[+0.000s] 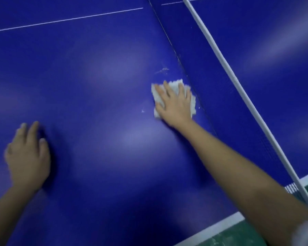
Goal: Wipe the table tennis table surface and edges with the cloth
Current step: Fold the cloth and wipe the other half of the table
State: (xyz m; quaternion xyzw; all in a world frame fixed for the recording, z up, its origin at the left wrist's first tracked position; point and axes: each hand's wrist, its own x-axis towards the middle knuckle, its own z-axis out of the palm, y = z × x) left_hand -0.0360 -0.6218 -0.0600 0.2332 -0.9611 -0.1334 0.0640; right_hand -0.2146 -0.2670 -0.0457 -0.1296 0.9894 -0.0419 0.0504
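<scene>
Right grip [174, 103], fingers spread, presses cloth [193, 103] on table [100, 50]; left grip [28, 157] seemingly flat.

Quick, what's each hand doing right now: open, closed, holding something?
Left hand: open, resting on the table, holding nothing.
Right hand: open, fingers spread, pressing the cloth onto the table.

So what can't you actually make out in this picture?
Head view, the only one:
Most of the cloth lies under the right hand, hiding its full shape.
The left hand is blurred; whether its palm touches the table is unclear.
The whitish marks beside the cloth are too smeared to tell scratches from dirt.
The net runs out of frame at top and bottom right.
</scene>
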